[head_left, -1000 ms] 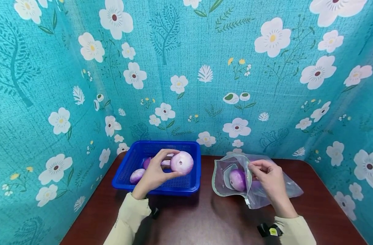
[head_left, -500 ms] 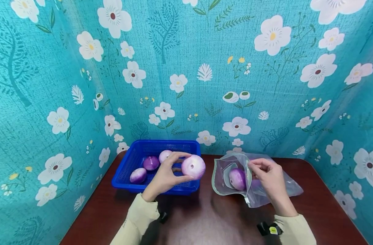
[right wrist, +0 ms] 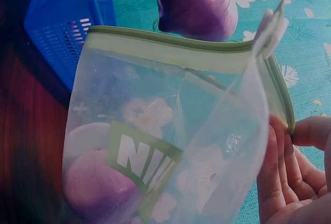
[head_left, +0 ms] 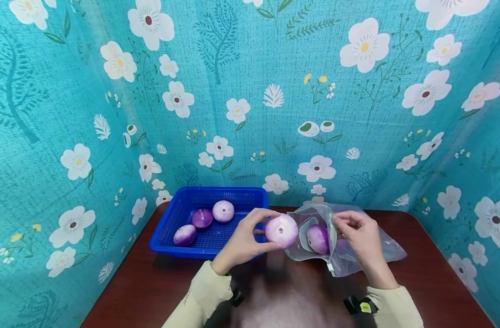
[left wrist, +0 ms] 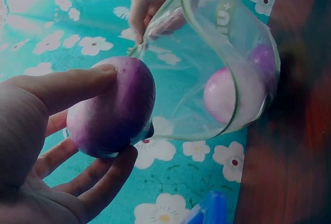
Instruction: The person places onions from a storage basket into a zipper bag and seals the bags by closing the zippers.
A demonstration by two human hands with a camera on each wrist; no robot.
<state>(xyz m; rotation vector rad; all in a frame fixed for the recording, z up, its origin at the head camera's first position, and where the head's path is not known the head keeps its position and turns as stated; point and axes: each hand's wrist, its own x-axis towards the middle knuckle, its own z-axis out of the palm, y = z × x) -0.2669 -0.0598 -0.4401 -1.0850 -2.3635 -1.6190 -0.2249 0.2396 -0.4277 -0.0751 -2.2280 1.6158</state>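
My left hand [head_left: 245,237] grips a purple-and-white onion [head_left: 281,231] between thumb and fingers, just left of the mouth of a clear zip bag [head_left: 348,266]. In the left wrist view the thumb lies over the top of that onion [left wrist: 116,110], with fingers beneath it. The rim of the bag is pinched by my right hand [head_left: 360,232], which keeps its mouth spread; the right wrist view shows thumb and fingers on the green edge [right wrist: 291,125]. Inside the bag lies an onion [head_left: 317,239], and more purple shows behind it in the left wrist view.
A blue plastic basket [head_left: 159,243] stands on the left of the dark wooden table [head_left: 291,291]. It holds three onions, one of them a deep-purple onion [head_left: 202,218]. A teal flowered cloth [head_left: 250,91] rises behind and at both sides.
My left hand has carried the onion rightward from over the basket to beside the bag's mouth. The onions in the basket have come into full view. My right hand stays at the bag.
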